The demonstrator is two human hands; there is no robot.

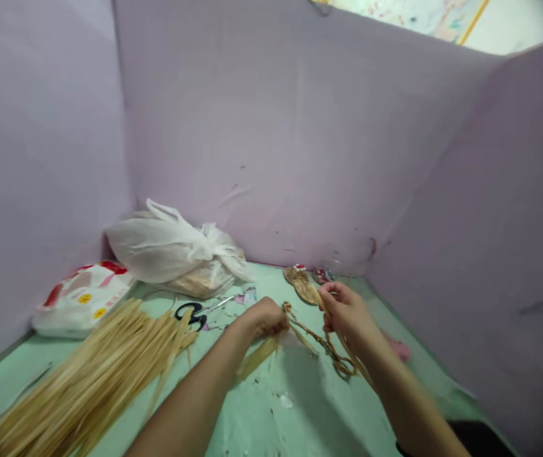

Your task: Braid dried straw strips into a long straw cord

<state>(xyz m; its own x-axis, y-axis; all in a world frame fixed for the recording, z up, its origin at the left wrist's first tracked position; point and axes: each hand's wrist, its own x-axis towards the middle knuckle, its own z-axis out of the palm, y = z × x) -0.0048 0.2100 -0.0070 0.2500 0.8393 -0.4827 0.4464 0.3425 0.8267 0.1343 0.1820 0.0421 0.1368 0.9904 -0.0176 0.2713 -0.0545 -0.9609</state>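
Green table [245, 426] spans the foreground; the cord [332, 350] lies between the hands, slanting from near right to far left, its loop nearer the right hand [343, 309], which pinches a strand [321, 298]. The left hand [270, 315] curls around a strip [256, 360]. Beyond lies a slipper-shaped piece [301, 285].

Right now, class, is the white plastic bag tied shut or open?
Tied shut: the white plastic bag is gathered into a knot, loose ends sticking out.
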